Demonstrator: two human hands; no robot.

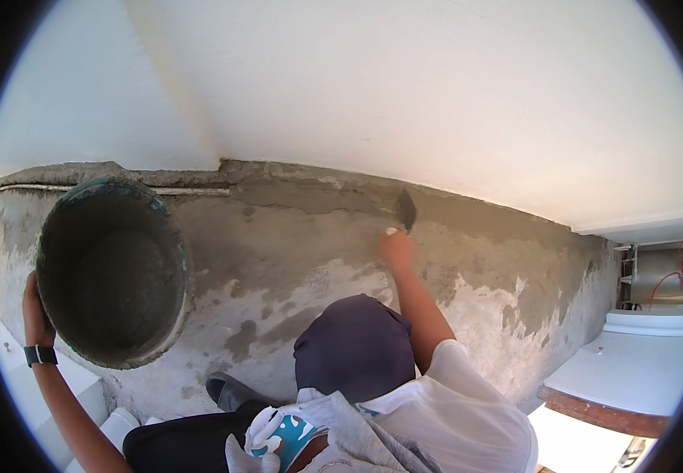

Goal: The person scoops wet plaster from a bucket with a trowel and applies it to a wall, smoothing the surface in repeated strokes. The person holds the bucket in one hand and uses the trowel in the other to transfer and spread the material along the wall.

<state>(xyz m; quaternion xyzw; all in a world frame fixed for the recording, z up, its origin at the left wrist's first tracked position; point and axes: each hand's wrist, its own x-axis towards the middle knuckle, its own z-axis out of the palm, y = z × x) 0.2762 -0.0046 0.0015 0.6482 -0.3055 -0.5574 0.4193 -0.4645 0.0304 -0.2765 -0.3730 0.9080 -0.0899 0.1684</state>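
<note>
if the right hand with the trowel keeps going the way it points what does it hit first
Most likely the wet grey plaster band on the wall: the right hand points its trowel up into it, seemingly touching already, though depth is unclear.

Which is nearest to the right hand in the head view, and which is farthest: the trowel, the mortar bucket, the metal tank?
1. Trowel: held in the right hand, against the wall.
2. Mortar bucket: far to the left, held by the left hand.
3. Metal tank: far right edge, about as far as the bucket; hard to rank.
</note>
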